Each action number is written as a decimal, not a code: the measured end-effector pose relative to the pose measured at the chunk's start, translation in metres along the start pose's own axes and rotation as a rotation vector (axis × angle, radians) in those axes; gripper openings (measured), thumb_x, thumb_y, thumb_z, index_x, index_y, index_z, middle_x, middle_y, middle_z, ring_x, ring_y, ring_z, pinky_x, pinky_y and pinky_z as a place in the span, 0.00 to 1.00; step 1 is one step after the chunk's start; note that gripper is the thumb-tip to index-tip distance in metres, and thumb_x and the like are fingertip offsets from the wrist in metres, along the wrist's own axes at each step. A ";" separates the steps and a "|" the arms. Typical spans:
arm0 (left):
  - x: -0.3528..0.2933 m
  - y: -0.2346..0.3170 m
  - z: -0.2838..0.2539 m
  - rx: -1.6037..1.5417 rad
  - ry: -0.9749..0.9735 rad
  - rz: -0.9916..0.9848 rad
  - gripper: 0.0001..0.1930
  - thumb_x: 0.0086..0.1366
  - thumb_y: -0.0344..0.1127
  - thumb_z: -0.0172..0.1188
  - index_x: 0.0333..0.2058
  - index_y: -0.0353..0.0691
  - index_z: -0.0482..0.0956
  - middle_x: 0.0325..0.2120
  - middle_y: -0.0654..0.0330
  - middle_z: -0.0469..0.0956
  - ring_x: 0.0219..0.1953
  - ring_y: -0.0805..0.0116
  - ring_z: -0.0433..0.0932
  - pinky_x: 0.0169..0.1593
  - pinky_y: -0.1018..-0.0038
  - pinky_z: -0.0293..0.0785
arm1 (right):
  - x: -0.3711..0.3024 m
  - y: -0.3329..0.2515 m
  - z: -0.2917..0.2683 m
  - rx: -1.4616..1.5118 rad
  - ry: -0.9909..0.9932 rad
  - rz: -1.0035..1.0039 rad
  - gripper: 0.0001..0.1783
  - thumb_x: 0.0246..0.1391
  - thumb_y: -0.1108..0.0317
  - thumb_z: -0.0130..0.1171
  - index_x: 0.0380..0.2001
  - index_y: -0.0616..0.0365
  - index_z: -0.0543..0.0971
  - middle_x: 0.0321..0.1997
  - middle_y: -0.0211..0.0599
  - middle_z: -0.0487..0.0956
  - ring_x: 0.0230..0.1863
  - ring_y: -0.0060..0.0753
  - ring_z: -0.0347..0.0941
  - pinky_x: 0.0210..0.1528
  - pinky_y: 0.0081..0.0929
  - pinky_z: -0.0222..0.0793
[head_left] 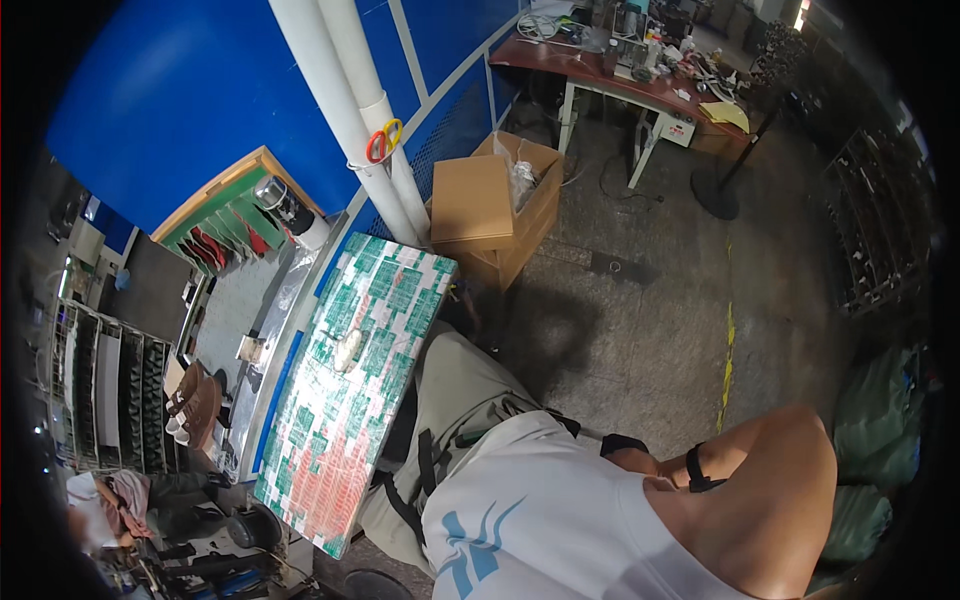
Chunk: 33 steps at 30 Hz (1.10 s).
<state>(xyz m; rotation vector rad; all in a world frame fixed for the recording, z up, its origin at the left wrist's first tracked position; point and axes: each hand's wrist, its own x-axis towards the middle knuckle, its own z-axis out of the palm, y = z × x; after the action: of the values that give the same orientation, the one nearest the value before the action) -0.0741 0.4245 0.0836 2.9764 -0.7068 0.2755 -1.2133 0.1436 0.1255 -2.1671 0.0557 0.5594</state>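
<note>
Pause, seemingly, by patterned board (385,287); cannot tell grip of right hand (640,461), nor see left; probably calls for reaching pale object (347,351).

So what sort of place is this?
Probably a workshop or factory floor, judging by the loaded rack at left, the yellow floor tape, and the cluttered table at the back.

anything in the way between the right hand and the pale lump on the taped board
Yes: in this view, the person's own grey trousers and white shirt lie between the partly hidden right hand and the pale lump.
</note>
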 end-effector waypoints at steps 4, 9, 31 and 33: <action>0.026 0.008 -0.005 -0.005 -0.017 0.083 0.16 0.75 0.38 0.62 0.48 0.28 0.84 0.44 0.37 0.86 0.46 0.39 0.86 0.55 0.54 0.81 | -0.006 0.173 -0.058 -0.008 0.054 -0.018 0.28 0.70 0.64 0.59 0.70 0.59 0.76 0.69 0.56 0.79 0.71 0.46 0.74 0.73 0.39 0.66; 0.014 0.007 -0.022 0.014 -0.010 0.093 0.15 0.75 0.38 0.62 0.48 0.29 0.84 0.43 0.37 0.86 0.46 0.39 0.86 0.54 0.54 0.80 | 0.134 0.304 -0.049 -0.067 0.068 -0.108 0.28 0.70 0.64 0.59 0.70 0.59 0.75 0.70 0.56 0.78 0.71 0.46 0.73 0.74 0.39 0.65; 0.108 0.023 -0.083 0.121 -0.033 0.309 0.14 0.74 0.38 0.62 0.45 0.31 0.85 0.41 0.38 0.86 0.45 0.39 0.86 0.52 0.53 0.80 | 0.508 0.239 -0.291 0.424 -0.160 0.171 0.27 0.72 0.66 0.58 0.71 0.61 0.74 0.72 0.55 0.77 0.72 0.44 0.72 0.74 0.40 0.64; 0.104 0.019 -0.082 0.117 -0.060 0.299 0.14 0.73 0.38 0.62 0.45 0.31 0.85 0.41 0.38 0.86 0.45 0.39 0.86 0.52 0.53 0.80 | 0.501 0.241 -0.296 0.422 -0.184 0.166 0.27 0.72 0.65 0.58 0.71 0.61 0.74 0.71 0.55 0.77 0.72 0.44 0.72 0.74 0.40 0.65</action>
<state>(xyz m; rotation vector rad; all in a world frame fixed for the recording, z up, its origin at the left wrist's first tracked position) -0.0042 0.3706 0.1847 2.9897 -1.1848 0.2517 -0.7106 -0.1548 -0.1080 -1.7045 0.2338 0.7651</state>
